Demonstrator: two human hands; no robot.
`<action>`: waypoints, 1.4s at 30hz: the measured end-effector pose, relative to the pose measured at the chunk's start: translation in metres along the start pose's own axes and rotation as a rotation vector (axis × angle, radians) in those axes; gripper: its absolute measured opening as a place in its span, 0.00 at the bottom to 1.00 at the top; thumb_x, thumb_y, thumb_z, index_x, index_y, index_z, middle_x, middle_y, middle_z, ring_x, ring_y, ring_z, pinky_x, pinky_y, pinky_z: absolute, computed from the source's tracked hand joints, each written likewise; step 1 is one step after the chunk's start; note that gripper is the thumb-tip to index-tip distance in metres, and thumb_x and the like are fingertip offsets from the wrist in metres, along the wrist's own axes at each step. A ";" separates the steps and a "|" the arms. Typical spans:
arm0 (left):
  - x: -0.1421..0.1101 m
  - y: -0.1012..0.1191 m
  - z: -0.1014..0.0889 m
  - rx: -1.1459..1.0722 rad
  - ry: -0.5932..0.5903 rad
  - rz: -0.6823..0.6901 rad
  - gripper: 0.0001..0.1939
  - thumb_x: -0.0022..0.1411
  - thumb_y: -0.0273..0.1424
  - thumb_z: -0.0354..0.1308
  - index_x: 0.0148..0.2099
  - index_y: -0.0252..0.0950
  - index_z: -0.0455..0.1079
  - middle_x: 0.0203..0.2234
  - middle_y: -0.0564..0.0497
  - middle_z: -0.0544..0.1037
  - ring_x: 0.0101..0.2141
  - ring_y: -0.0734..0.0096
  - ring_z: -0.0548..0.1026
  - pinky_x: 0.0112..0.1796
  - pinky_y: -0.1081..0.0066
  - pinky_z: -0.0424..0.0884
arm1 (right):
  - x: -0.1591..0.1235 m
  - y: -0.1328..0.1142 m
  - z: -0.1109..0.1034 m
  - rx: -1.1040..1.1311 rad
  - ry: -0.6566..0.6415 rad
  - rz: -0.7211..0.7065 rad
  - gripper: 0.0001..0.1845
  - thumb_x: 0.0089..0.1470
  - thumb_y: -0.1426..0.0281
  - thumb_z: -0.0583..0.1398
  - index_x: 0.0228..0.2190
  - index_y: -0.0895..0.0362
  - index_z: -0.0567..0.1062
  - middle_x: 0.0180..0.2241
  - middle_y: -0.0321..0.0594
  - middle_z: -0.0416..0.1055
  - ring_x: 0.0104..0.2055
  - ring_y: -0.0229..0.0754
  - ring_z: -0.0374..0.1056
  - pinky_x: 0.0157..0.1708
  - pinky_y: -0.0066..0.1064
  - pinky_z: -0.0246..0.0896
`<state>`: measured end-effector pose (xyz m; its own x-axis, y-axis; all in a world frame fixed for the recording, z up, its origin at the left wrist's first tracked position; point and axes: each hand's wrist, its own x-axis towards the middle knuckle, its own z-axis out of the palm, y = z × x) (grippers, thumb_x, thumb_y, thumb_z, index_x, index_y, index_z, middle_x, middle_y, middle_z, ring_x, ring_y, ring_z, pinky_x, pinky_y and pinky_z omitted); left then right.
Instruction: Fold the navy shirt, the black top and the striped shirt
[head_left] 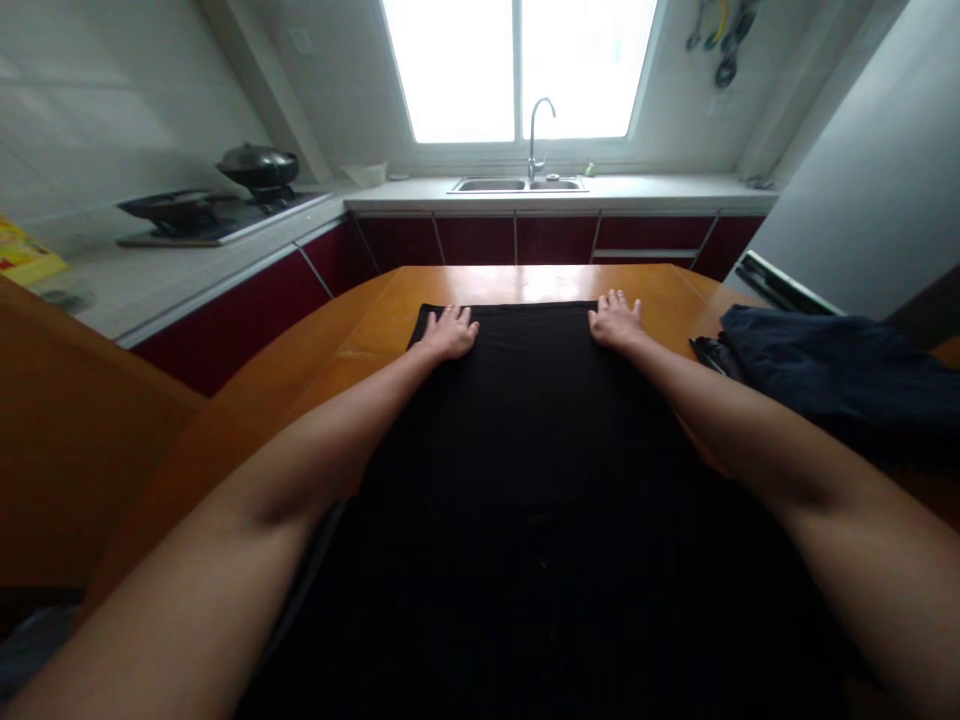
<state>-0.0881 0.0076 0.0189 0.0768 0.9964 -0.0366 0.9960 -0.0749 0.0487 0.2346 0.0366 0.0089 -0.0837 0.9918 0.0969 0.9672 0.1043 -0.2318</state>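
A black garment [532, 400] lies spread over the wooden table [360, 330], its far hem straight and its near part running down out of view. My left hand [451, 332] rests flat on the garment close to its far left corner, fingers spread. Near the far right corner, my right hand [616, 320] lies with fingers apart, across the garment's edge. Both arms are stretched forward along the two sides of the cloth. What kind of garment it is cannot be made out, as the near part is very dark.
Dark folded clothes [832, 370] lie on the right of the table. Beyond it, a counter holds a sink [491, 185] with a faucet [533, 140]. A stove [225, 225] with a wok [259, 165] stands at left. A grey refrigerator [862, 170] is at right.
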 end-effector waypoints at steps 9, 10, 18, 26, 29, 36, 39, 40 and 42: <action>0.017 0.013 0.012 -0.060 0.010 0.089 0.34 0.74 0.49 0.31 0.74 0.39 0.46 0.72 0.47 0.44 0.70 0.52 0.43 0.65 0.44 0.42 | 0.011 -0.016 0.016 0.017 -0.102 -0.167 0.34 0.70 0.57 0.44 0.68 0.64 0.53 0.71 0.53 0.43 0.73 0.51 0.38 0.68 0.51 0.31; 0.016 -0.008 0.008 -0.054 0.019 0.019 0.34 0.74 0.49 0.30 0.74 0.37 0.46 0.72 0.44 0.44 0.70 0.51 0.43 0.65 0.44 0.43 | 0.010 0.001 0.009 0.013 -0.088 -0.118 0.34 0.70 0.58 0.44 0.67 0.67 0.53 0.71 0.57 0.43 0.72 0.52 0.38 0.68 0.50 0.32; -0.088 -0.021 -0.022 0.050 0.138 0.262 0.33 0.75 0.47 0.35 0.73 0.32 0.49 0.72 0.42 0.47 0.70 0.53 0.43 0.66 0.47 0.43 | -0.122 -0.016 -0.034 0.125 0.046 -0.273 0.30 0.68 0.62 0.46 0.66 0.63 0.58 0.70 0.53 0.47 0.72 0.51 0.42 0.68 0.49 0.41; -0.255 -0.006 0.004 -0.029 -0.106 0.422 0.33 0.74 0.48 0.38 0.75 0.43 0.41 0.72 0.48 0.43 0.70 0.53 0.44 0.65 0.47 0.46 | -0.263 0.025 -0.025 0.114 -0.032 -0.283 0.36 0.66 0.55 0.48 0.67 0.62 0.57 0.70 0.51 0.47 0.72 0.51 0.41 0.69 0.49 0.39; -0.273 -0.022 0.004 -0.038 -0.078 0.355 0.33 0.73 0.48 0.39 0.74 0.40 0.48 0.71 0.46 0.46 0.70 0.53 0.45 0.65 0.49 0.48 | -0.279 0.066 -0.043 0.201 0.069 -0.199 0.28 0.65 0.62 0.48 0.60 0.62 0.69 0.65 0.52 0.61 0.68 0.51 0.55 0.66 0.44 0.49; -0.329 0.020 -0.020 -0.138 -0.113 0.401 0.31 0.72 0.49 0.44 0.71 0.43 0.57 0.69 0.48 0.57 0.69 0.53 0.51 0.65 0.49 0.52 | -0.354 0.135 -0.056 0.122 0.144 0.227 0.22 0.56 0.55 0.61 0.40 0.61 0.78 0.40 0.54 0.77 0.43 0.53 0.73 0.42 0.38 0.66; -0.343 0.057 -0.023 -0.147 -0.111 0.492 0.29 0.72 0.48 0.45 0.70 0.45 0.58 0.68 0.49 0.58 0.68 0.54 0.52 0.65 0.49 0.52 | -0.368 0.139 -0.054 0.206 0.064 0.262 0.11 0.53 0.61 0.63 0.27 0.56 0.75 0.31 0.44 0.77 0.33 0.45 0.73 0.31 0.31 0.61; -0.344 0.069 -0.022 -0.152 -0.098 0.516 0.29 0.72 0.48 0.45 0.70 0.45 0.58 0.68 0.49 0.59 0.68 0.55 0.52 0.65 0.49 0.51 | -0.369 0.138 -0.054 0.238 0.062 0.265 0.09 0.52 0.64 0.62 0.25 0.55 0.74 0.28 0.42 0.76 0.31 0.43 0.72 0.29 0.30 0.59; -0.343 0.086 -0.017 -0.171 -0.077 0.541 0.29 0.73 0.48 0.45 0.70 0.45 0.57 0.69 0.49 0.58 0.69 0.56 0.52 0.66 0.50 0.50 | -0.367 0.134 -0.057 0.288 0.104 0.268 0.09 0.52 0.68 0.60 0.22 0.55 0.71 0.25 0.39 0.74 0.28 0.41 0.70 0.27 0.30 0.57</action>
<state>-0.0297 -0.3398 0.0525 0.5831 0.8117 -0.0337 0.7928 -0.5595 0.2415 0.4089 -0.3178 -0.0023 0.2017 0.9753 0.0905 0.8435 -0.1260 -0.5222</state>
